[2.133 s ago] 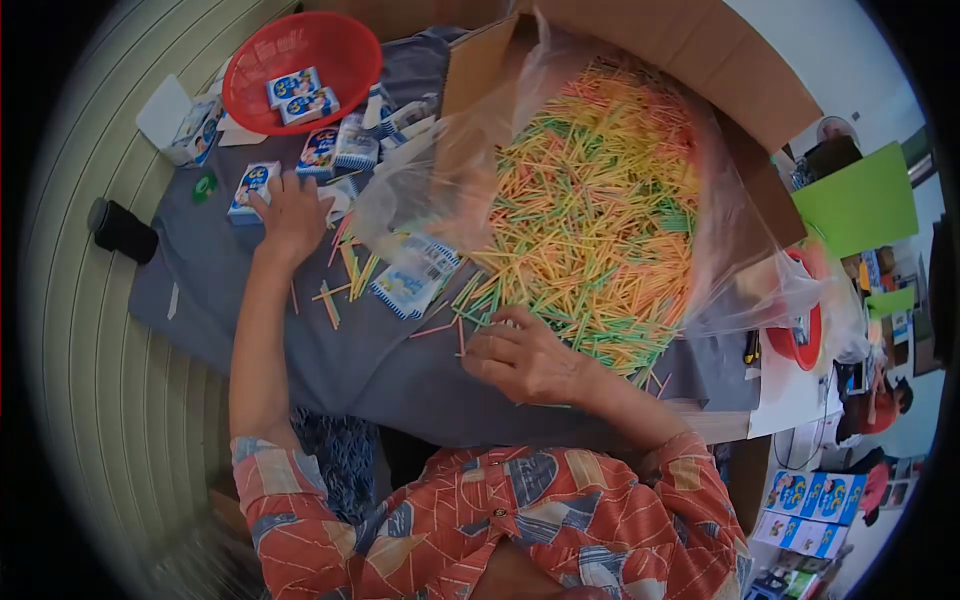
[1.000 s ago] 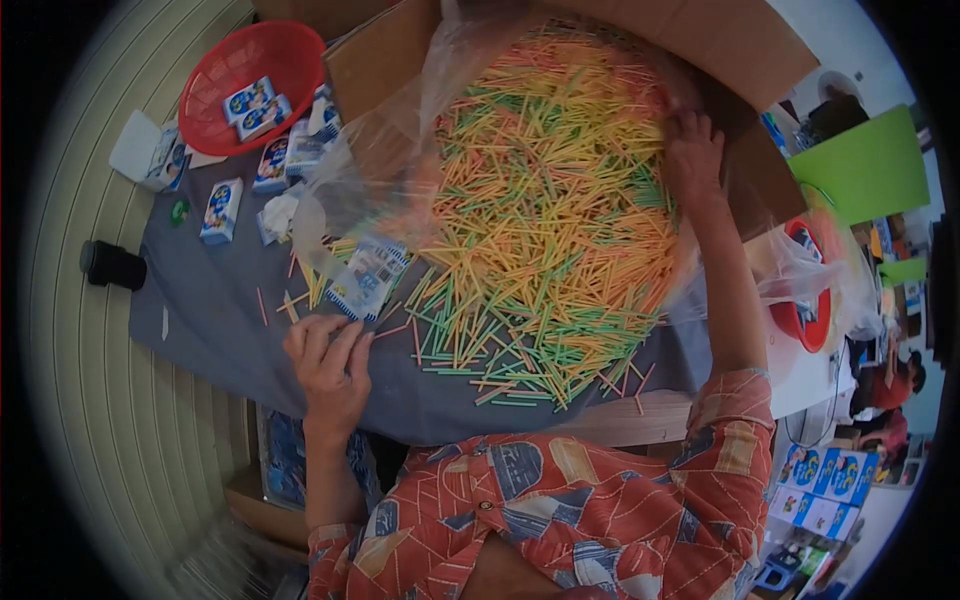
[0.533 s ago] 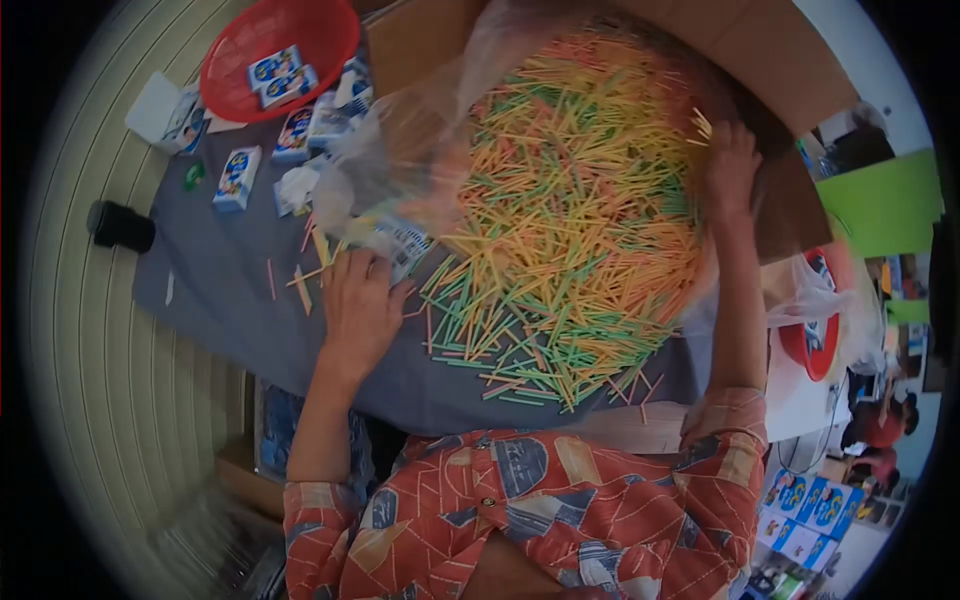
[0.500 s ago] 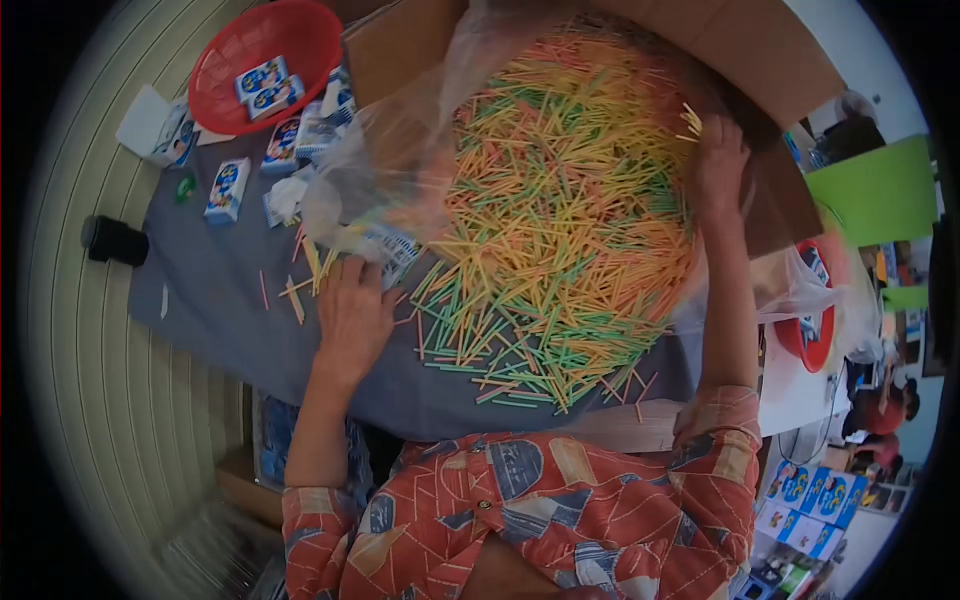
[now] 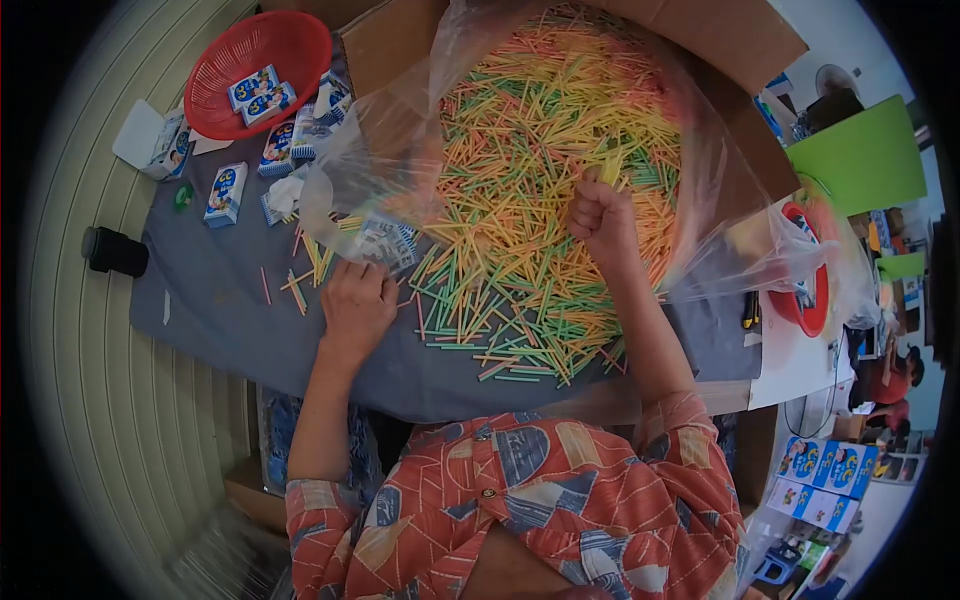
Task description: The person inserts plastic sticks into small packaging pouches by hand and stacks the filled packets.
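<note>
The right hand (image 5: 600, 215) is fisted around a few sticks (image 5: 530, 160); the left hand (image 5: 357, 305) lies curled beside a small packet (image 5: 388, 243) on the surface (image 5: 210, 310).

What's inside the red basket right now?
The red basket holds two small blue-and-white boxes lying side by side near its right rim. The rest shows bare mesh; whatever lies beneath the boxes is hidden.

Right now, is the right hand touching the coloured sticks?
Touching. The head view shows the right hand fisted around a few coloured sticks, resting on the pile.
</note>
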`<action>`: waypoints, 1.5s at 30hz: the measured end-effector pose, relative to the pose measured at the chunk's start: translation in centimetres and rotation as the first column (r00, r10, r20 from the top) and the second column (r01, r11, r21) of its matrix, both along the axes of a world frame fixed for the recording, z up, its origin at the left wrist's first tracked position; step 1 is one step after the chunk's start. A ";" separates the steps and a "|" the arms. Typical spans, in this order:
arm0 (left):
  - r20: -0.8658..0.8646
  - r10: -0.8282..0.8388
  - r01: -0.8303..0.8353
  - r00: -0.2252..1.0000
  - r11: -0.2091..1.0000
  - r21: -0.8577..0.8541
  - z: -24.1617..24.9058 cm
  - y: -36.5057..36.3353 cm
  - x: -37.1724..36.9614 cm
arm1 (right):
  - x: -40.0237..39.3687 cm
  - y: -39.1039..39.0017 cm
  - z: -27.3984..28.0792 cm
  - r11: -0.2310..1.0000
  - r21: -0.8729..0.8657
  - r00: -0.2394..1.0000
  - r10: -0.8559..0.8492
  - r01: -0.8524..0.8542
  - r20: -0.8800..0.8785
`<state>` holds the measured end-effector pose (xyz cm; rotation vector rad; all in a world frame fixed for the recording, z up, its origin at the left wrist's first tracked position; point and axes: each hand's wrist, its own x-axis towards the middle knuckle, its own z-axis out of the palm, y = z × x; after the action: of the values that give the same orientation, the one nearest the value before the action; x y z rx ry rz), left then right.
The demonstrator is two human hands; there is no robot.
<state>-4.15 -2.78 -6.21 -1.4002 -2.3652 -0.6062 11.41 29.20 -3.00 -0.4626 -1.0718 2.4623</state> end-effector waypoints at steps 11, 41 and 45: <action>0.022 0.181 -0.181 0.983 0.983 -0.006 0.1 0.6 -0.8 | 1.1 -1.9 1.5 0.877 0.470 0.992 -0.120 0.095 0.024; 0.554 -0.451 -0.064 0.700 0.733 0.677 2.7 3.2 10.5 | 2.4 -12.3 5.7 0.920 0.391 0.927 0.133 0.016 -0.351; 0.567 -0.507 -0.069 0.650 0.703 0.708 2.9 3.7 11.3 | 2.6 -11.4 6.8 0.849 0.525 0.907 0.170 0.064 -0.385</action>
<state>7.14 0.96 -3.32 -1.2110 -1.9845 -2.2423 14.05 17.81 3.79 0.2669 -1.4976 2.0337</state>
